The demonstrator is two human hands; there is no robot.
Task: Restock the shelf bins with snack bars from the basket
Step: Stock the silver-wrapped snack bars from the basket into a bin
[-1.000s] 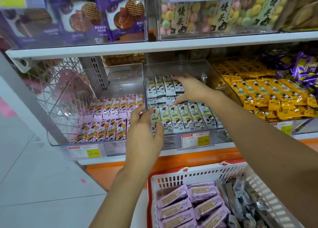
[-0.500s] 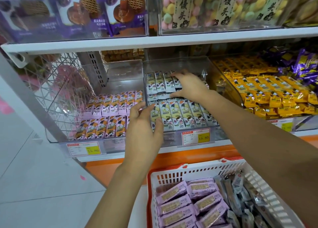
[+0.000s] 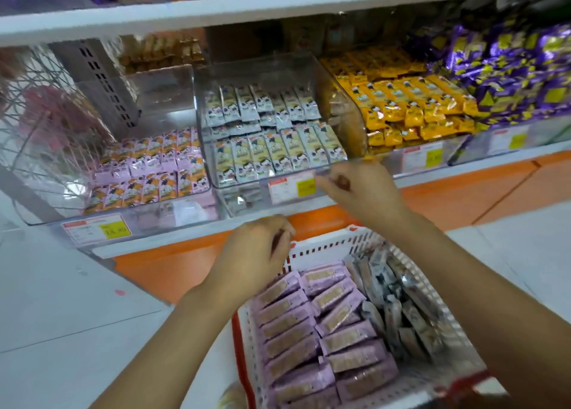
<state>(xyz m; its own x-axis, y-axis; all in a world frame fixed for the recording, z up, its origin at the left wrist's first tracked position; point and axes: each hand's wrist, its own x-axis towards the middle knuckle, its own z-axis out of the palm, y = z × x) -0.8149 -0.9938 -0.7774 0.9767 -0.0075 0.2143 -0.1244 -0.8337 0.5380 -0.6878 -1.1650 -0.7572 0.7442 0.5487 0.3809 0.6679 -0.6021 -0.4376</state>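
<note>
Shelf bins are sitting beyond the fingertips; left hand and right hand are hovering, fingers loosely curled, empty. Likely reloading: snack bars are lying in the basket below the fingers, needing a grasp.

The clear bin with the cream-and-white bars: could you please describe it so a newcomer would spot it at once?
Find the white shelf above the orange base, lined with clear bins. Take the bin above the right hand. Its bars are cream and white; the left neighbour holds pink bars, the right one yellow bars.
</note>
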